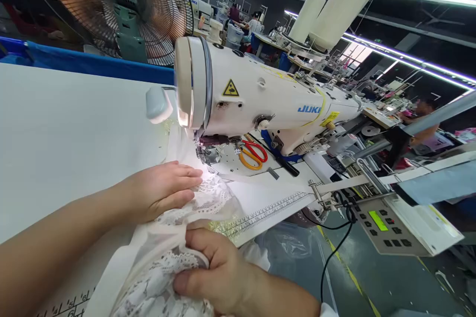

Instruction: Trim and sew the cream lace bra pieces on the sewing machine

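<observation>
White lace fabric (148, 282) lies bunched at the table's front and runs up to the needle area of a white sewing machine (253, 94). My left hand (163, 190) rests flat on the lace just in front of the presser foot (208, 154), its fingers stretched out. Nearer to me, my right hand (215, 267) grips a fold of the lace between thumb and fingers. Part of the fabric is hidden under both hands.
Scissors with red and orange handles (253, 155) lie on the machine bed beside a black-handled tool (288, 166). A measuring tape strip (271, 213) runs along the table edge. A control panel (386, 228) juts out at right; a large fan (122, 10) stands behind.
</observation>
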The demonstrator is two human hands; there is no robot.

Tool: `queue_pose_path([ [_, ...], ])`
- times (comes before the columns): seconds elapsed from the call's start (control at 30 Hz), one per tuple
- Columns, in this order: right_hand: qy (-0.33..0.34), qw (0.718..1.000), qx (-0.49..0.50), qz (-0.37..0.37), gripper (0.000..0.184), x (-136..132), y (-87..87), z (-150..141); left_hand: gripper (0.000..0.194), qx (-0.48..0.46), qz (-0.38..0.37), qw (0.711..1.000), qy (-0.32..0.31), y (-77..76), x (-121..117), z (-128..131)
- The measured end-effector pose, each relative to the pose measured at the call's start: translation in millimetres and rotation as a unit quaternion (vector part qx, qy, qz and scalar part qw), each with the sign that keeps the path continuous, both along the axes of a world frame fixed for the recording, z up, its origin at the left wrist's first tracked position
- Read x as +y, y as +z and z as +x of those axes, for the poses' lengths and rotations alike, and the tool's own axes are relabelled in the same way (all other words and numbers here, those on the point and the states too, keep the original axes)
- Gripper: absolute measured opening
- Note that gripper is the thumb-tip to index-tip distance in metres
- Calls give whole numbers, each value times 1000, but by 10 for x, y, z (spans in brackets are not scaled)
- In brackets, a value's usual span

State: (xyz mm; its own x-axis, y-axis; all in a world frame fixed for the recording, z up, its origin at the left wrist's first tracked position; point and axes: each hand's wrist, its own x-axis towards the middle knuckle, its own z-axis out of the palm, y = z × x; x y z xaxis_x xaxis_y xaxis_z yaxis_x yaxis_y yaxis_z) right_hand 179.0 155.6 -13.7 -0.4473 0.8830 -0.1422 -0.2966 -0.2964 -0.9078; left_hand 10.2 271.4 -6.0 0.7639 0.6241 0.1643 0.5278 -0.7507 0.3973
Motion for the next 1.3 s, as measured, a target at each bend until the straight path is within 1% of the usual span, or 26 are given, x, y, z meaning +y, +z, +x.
queue_pose_path([
  [0.07, -17, 1000, -4, 2, 39, 14, -7, -34, 65, 6, -11, 1000, 1, 17, 27, -4],
  [0.27, -17, 999, 37, 12, 41, 73, 8, -136, 70, 36, -51, 998, 9, 136, 127, 5],
  [0.37, -2, 998, 57, -29, 48, 87, 6, -195, 70, 63, -53, 997, 8, 204, 201, 25],
  [0.47, 7, 995, 56, -85, 56, 103, 21, -243, 66, 102, -53, 993, -22, 247, 284, 57],
  [0.57, 4, 992, 48, -115, 58, 139, 55, -267, 62, 138, -44, 988, -49, 258, 341, 87],
  [0.67, 7, 991, 51, -127, 57, 185, 71, -271, 62, 160, -30, 985, -55, 250, 365, 97],
  [0.8, 20, 991, 70, -111, 56, 236, 16, -275, 62, 180, -6, 982, -50, 242, 391, 97],
  [0.9, 20, 993, 58, -102, 55, 258, -64, -286, 67, 205, 10, 978, -41, 272, 396, 130],
  [1.03, 11, 993, 32, -116, 50, 264, -127, -297, 74, 268, 6, 963, -16, 374, 337, 235],
  [1.17, 12, 989, 66, -133, 50, 267, -91, -284, 71, 326, -11, 945, -8, 445, 253, 330],
  [1.3, 15, 988, 91, -128, 51, 284, -44, -258, 68, 351, 7, 936, -1, 411, 214, 364],
])
